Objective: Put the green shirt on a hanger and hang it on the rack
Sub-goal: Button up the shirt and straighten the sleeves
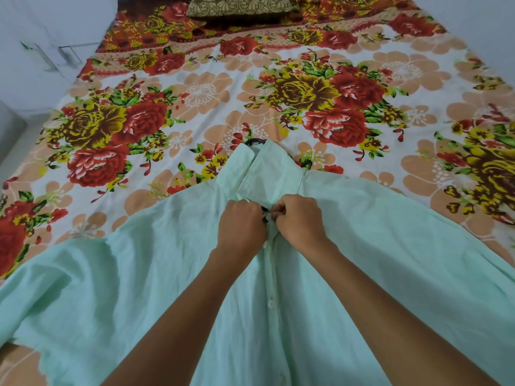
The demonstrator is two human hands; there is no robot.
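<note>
The green shirt [362,260] lies spread front-up on the bed [195,87], collar pointing away from the person. Both hands meet at the placket just below the collar: the left hand [241,222] and the right hand [298,218] each have fingers curled, their grip pinching the shirt's front edges. A black hanger [255,141] hook peeks out past the collar, well beyond the hands.

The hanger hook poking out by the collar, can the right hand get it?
Probably yes. The black hanger hook lies uncovered on the bedsheet past the collar. But the right hand is pinching the green shirt near a button and must release first.
</note>
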